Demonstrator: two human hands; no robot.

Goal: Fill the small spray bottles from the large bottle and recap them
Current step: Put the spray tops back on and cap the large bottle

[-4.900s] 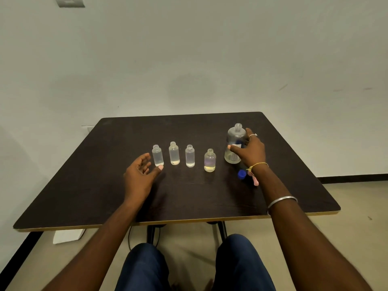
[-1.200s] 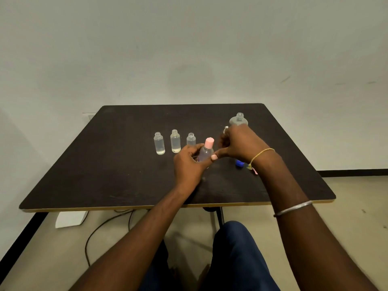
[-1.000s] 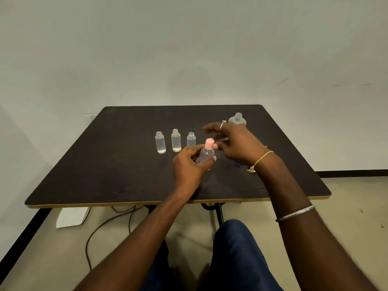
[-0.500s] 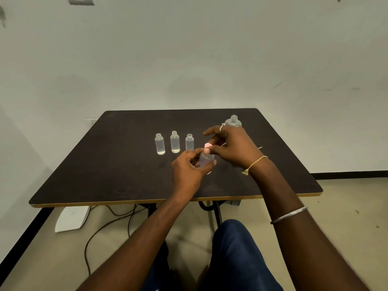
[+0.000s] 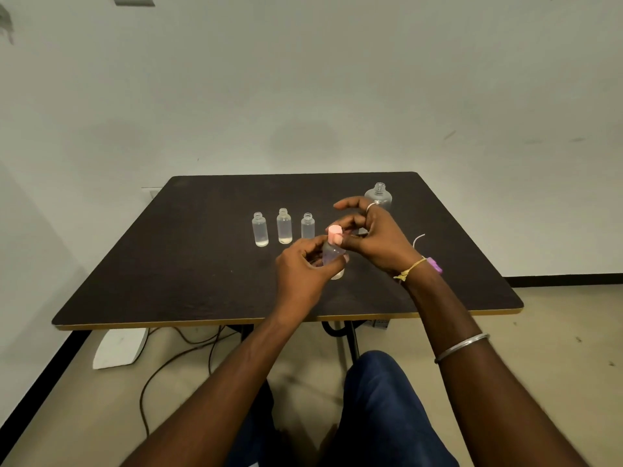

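My left hand point(image 5: 305, 267) grips a small clear spray bottle point(image 5: 333, 256) above the dark table point(image 5: 188, 264). My right hand point(image 5: 376, 235) pinches the pink cap point(image 5: 335, 233) sitting on that bottle's neck. Three more small bottles stand uncapped in a row: the left one point(image 5: 260, 229), the middle one point(image 5: 284, 226) and the right one point(image 5: 307, 225), each with a little liquid at the bottom. The large clear bottle point(image 5: 379, 196) stands uncapped behind my right hand, partly hidden by it.
A purple spray cap point(image 5: 435, 264) with a thin white tube point(image 5: 418, 239) lies on the table just right of my right wrist. Cables and a white object point(image 5: 119, 347) lie on the floor under the table. A wall stands behind the table.
My left hand picked the fourth small bottle out of the row and my right hand left the large bottle and brought a pink cap onto it. The bottle has stayed between both hands during the last second.
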